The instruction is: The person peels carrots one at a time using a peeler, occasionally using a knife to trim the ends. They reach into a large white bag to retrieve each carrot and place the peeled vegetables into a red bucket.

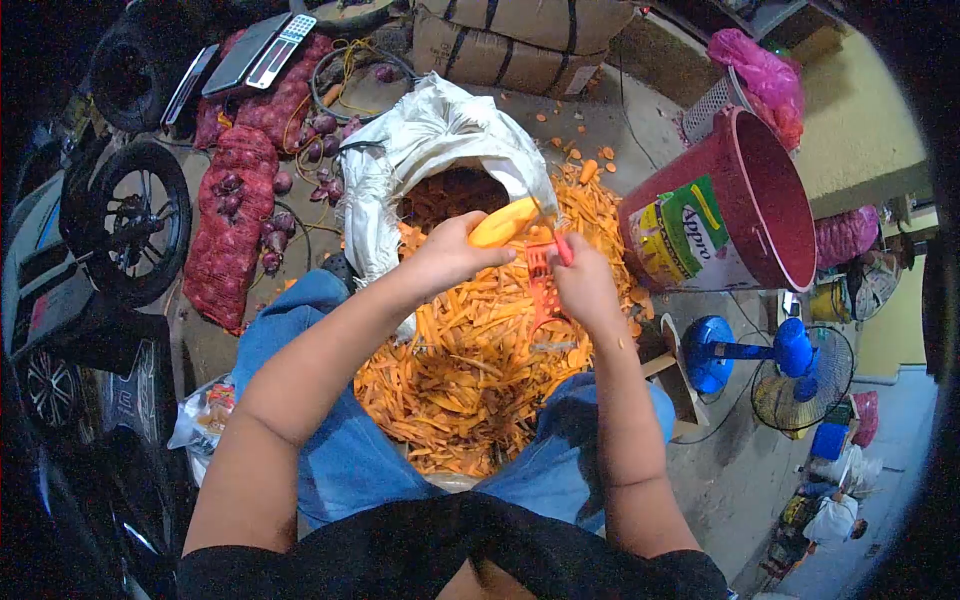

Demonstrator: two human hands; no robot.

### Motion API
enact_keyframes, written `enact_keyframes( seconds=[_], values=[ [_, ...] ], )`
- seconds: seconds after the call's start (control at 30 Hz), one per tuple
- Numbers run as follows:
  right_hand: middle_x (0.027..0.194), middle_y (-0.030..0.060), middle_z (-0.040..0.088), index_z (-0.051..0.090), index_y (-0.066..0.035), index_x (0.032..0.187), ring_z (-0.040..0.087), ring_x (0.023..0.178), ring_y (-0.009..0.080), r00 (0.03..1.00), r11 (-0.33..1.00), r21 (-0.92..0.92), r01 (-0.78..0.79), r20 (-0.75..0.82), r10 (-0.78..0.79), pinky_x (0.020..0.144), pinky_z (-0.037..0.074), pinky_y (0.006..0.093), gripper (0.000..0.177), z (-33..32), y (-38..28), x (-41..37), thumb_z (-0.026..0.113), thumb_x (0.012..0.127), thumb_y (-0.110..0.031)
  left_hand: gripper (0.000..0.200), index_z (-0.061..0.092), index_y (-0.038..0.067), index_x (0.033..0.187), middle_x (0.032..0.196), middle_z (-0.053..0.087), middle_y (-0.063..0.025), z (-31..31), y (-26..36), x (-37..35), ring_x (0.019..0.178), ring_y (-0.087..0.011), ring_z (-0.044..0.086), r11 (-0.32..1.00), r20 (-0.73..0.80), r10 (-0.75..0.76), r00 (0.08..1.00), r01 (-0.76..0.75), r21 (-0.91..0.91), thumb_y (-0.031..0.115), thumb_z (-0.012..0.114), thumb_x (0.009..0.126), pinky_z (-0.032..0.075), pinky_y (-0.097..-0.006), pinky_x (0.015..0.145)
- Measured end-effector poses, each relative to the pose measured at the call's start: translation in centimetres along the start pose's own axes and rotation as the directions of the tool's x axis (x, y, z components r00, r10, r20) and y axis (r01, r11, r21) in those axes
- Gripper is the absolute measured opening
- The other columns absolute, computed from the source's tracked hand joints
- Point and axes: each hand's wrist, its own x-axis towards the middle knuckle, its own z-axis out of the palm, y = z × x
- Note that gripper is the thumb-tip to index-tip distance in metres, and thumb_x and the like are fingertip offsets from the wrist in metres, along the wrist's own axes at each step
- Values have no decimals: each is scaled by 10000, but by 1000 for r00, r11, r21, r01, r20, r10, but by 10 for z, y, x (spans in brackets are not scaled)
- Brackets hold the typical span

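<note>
My left hand is closed around the thick end of an orange carrot, which points up and to the right. In my right hand is the red handle of a peeler, close beside the carrot's far end. Below the hands a red slotted basket piece rests among a large heap of orange peelings between my knees. Behind the carrot, a white woven sack stands with its mouth open; its inside is dark.
A large red bucket lies tilted at the right, near a blue fan. Net bags of red onions, loose onions and a scale are at the left. Cardboard boxes stand behind; a person is far right.
</note>
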Motion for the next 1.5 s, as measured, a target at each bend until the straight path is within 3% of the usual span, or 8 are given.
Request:
enact_keyframes(
  seconds=[0.33,0.6,0.73,0.8,0.93,1.03,1.3,1.5],
  values=[
    [657,220,519,476,2,784,505,651,374,999,998,51,41,0,-41,573,396,408,195,-1,-1,-11,517,696,-168,310,530,29,868,640,515,-21,11,7,1,544,-75,448,1000,82,-15,997,14,15,211,614,632,373,-221,496],
    [707,212,547,527,17,743,533,679,356,948,952,142,-271,210,238,589,411,414,268,32,64,18,532,673,-241,306,527,22,876,696,533,-20,18,26,-25,618,-84,483,887,274,432,859,-459,39,183,611,630,397,-225,574],
    [713,181,565,560,10,806,550,660,290,927,968,17,-252,293,236,576,418,371,264,81,80,21,501,701,-225,382,479,36,970,759,519,1,1,39,-23,682,-70,475,984,306,27,952,28,-174,157,627,638,392,-215,622],
    [630,47,535,521,-26,845,484,522,148,895,825,411,-387,384,228,474,380,257,159,71,52,12,454,741,-127,389,465,36,978,777,508,-6,0,40,-24,687,-72,474,965,307,105,946,-22,-260,165,626,648,396,-226,630],
    [793,65,553,527,-29,878,514,641,106,956,192,943,-273,244,162,582,427,249,227,39,43,21,501,763,-223,391,443,29,942,786,518,-62,-4,16,-5,704,-139,506,946,161,266,950,-290,149,178,624,629,409,-263,628],
    [835,29,530,490,-53,945,506,668,94,912,19,912,-410,410,-12,604,423,240,237,-7,11,8,494,778,-222,421,408,17,925,789,519,-130,-5,6,-1,736,-222,522,873,82,298,951,-306,379,187,626,608,410,-301,646],
    [779,-13,502,485,-93,848,479,683,79,798,134,817,-561,577,-175,603,413,226,144,11,15,-7,500,772,-215,501,363,10,971,769,524,-175,3,-1,-3,732,-274,545,715,278,180,943,-320,621,228,629,607,418,-345,622],
    [785,4,499,480,-89,839,484,641,131,830,-185,815,-550,508,-230,525,413,263,134,14,39,3,497,756,-193,331,387,52,1047,855,504,-58,-14,15,-1,672,-88,510,989,354,69,933,-19,-144,296,371,825,432,-227,538]
  ],
)
